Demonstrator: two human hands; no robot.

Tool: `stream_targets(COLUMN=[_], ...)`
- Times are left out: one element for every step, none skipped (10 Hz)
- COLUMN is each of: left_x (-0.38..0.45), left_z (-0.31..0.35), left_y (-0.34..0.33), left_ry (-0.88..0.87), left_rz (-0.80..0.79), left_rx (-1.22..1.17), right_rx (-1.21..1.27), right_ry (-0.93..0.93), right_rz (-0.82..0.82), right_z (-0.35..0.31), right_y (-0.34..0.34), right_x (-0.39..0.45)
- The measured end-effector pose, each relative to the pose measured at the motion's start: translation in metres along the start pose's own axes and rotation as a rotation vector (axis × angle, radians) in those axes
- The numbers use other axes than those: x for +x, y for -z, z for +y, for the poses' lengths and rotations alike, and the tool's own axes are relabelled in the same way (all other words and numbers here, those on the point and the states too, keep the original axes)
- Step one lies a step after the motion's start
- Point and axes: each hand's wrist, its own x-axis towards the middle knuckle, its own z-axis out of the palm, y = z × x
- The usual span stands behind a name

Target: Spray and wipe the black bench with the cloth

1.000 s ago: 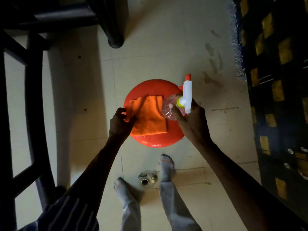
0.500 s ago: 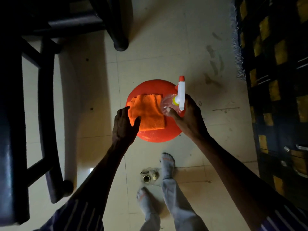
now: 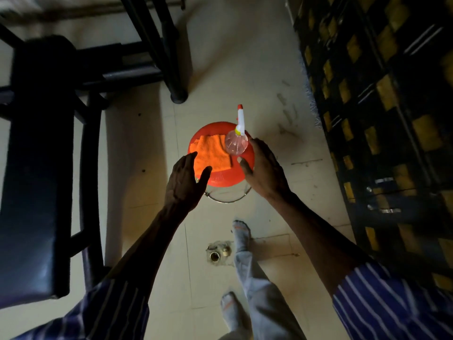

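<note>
The orange cloth (image 3: 212,153) lies folded flat on the left half of a round orange stool (image 3: 220,153), and the clear spray bottle (image 3: 235,143) stands upright just beside it on the right half, its white trigger head with a red nozzle tip pointing away from the person. The black bench (image 3: 39,168), the thing to be cleaned, runs along the left of the view, well apart from the stool, its long padded top looking dry and untouched. Neither tool is held: the left hand (image 3: 187,182) hovers at the near left edge of the cloth with its fingers (image 3: 206,171) spread and empty, and the right hand (image 3: 263,168) is open beside the bottle, fingertips near its body, though whether they touch it cannot be told. The step in hand looks like picking both up, so the job is barely begun. To do it well, the right hand should close around the bottle's neck under the trigger head rather than the thin, rounded body, which would likely flex and slip; the left should gather the cloth in a bunch so that a loose corner does not drag the bottle over. Then turn toward the bench, nozzle aimed at the padded worktop, and mist lightly before wiping along its length. The room is dim, so checking the wet sheen will need care
</note>
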Motion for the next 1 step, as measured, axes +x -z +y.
stream_targets(left_x=[-0.0424], left_z=[0.0101], left_y=[0.0247], left_ry=[-0.099], left_rz=[0.105], left_rx=[0.012], right_rx=[-0.059], right_ry=[0.091], right_rz=[0.064], right_z=[-0.0130], right_y=[0.0190], right_x=[-0.0399])
